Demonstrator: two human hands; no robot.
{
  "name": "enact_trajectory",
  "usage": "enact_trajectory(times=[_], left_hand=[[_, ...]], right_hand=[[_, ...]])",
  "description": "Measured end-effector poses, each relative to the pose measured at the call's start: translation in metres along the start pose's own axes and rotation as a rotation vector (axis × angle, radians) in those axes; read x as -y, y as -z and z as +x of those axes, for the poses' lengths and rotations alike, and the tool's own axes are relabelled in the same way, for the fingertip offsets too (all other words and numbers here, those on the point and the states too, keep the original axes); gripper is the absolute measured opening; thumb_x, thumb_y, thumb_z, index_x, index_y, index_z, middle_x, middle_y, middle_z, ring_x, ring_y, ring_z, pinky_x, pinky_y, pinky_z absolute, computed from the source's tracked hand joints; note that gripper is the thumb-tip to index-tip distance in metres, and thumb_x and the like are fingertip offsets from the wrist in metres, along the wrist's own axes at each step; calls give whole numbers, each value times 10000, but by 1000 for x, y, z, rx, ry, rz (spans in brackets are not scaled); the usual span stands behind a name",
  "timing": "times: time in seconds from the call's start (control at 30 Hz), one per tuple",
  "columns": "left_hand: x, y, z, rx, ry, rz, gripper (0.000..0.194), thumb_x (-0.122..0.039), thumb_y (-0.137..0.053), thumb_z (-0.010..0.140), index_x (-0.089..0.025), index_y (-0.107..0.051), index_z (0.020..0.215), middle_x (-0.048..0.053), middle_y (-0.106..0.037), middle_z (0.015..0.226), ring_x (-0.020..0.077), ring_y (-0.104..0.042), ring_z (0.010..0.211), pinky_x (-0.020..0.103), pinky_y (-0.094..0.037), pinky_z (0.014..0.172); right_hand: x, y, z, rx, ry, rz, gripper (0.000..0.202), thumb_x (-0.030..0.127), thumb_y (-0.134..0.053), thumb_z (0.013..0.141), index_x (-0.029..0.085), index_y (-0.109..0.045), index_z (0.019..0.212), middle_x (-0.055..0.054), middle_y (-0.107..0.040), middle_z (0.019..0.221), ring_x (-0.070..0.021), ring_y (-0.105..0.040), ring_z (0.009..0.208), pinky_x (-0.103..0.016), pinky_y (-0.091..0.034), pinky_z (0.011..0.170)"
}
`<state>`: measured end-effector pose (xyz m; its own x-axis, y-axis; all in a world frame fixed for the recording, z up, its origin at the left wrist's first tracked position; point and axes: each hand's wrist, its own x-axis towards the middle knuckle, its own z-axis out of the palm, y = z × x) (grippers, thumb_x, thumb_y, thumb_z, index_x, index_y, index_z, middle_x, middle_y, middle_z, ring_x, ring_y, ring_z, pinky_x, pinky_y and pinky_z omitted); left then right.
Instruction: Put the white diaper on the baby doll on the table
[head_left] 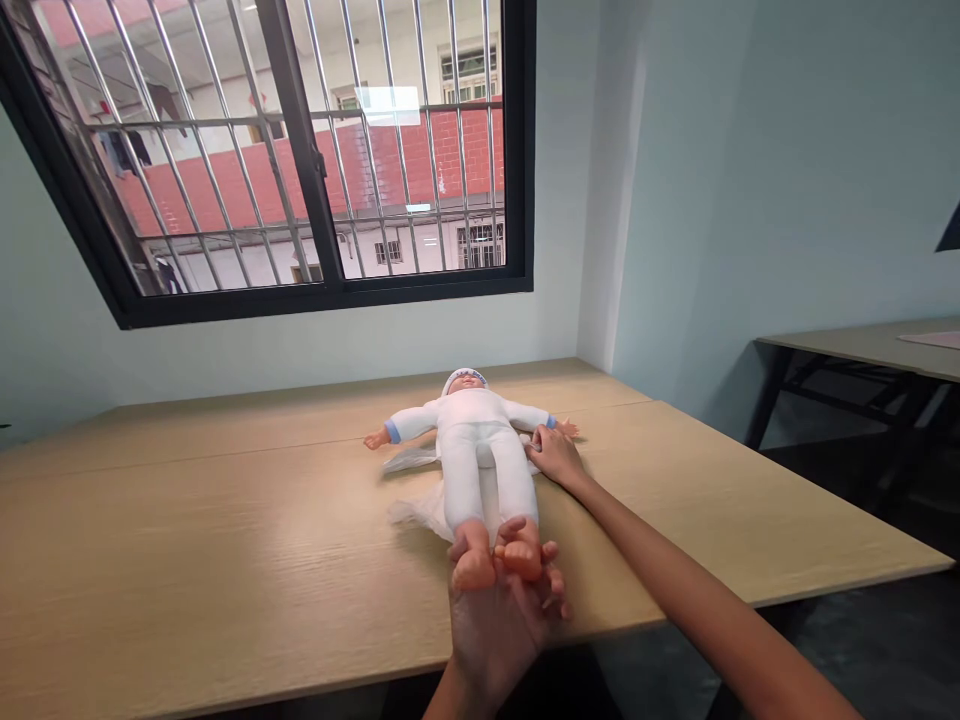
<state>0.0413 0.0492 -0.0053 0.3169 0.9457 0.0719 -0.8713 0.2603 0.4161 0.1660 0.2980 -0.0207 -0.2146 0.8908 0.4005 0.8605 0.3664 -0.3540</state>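
A baby doll (pixel 480 430) in a white suit with blue cuffs and a white cap lies on its back, arms spread, feet towards me. My left hand (pixel 499 625) is under its ankles, fingers curled around them, with the legs raised a little. Beneath the doll's hips and legs is a thin, crumpled white sheet (pixel 424 510), its loose flaps showing on the left; it looks like a diaper. By the doll's hip on the right, my right hand (pixel 556 455) is closed, seemingly pinching the sheet's edge, which the fingers partly cover. The doll's hand lies just beyond it.
The doll rests on a light wooden table (pixel 225 560) whose front edge is close to me. Behind it stand a pale wall and a barred window (pixel 322 160) with a dark frame. Another table (pixel 862 345) stands at the right, with something pink on it.
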Motion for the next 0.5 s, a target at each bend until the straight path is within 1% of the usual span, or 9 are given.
enact_trajectory(times=[0.1, 0.17, 0.27, 0.37, 0.43, 0.5], left_hand=[[0, 1, 0, 6, -6, -3, 345, -476, -683, 744, -238, -671, 993, 69, -611, 990, 213, -582, 773, 342, -433, 678], [1, 2, 0, 10, -7, -5, 348, -479, -683, 743, -241, -672, 996, 65, -607, 984, 211, -579, 771, 343, -436, 676], [1, 3, 1, 15, -3, -4, 341, -479, -674, 749, -239, -672, 991, 68, -606, 987, 209, -577, 771, 343, -438, 674], [1, 4, 2, 13, -6, -7, 345, -486, -660, 757, -236, -670, 994, 72, -603, 988, 209, -576, 769, 345, -440, 673], [1, 4, 2, 11, -6, -9, 344, -486, -653, 761, -234, -669, 995, 73, -601, 986, 207, -575, 765, 345, -440, 672], [1, 4, 1, 17, -11, -10, 339, -476, -651, 765, -232, -665, 999, 74, -599, 990, 208, -575, 768, 345, -440, 675]], right_hand=[[-6, -2, 1, -18, 25, 70, 124, 290, -582, 836, 194, -518, 791, -58, -646, 835, -226, -587, 863, -300, -351, 709], [-11, -4, 2, -42, 25, 164, 139, 317, -586, 819, 197, -526, 782, -53, -643, 820, -219, -581, 834, -301, -362, 706], [-18, -8, 4, -73, -1, 403, 250, 439, -542, 821, 203, -527, 740, -38, -621, 742, -199, -560, 730, -309, -390, 686], [-22, -13, 8, -112, -8, 647, 366, 564, -519, 781, 209, -506, 693, -30, -594, 679, -195, -546, 682, -320, -421, 668], [-23, -15, 10, -130, -42, 762, 400, 604, -550, 735, 209, -507, 687, -29, -594, 674, -198, -553, 686, -323, -439, 667], [-23, -14, 12, -127, -94, 841, 402, 605, -569, 713, 206, -520, 709, -40, -616, 708, -203, -574, 716, -318, -460, 671]])
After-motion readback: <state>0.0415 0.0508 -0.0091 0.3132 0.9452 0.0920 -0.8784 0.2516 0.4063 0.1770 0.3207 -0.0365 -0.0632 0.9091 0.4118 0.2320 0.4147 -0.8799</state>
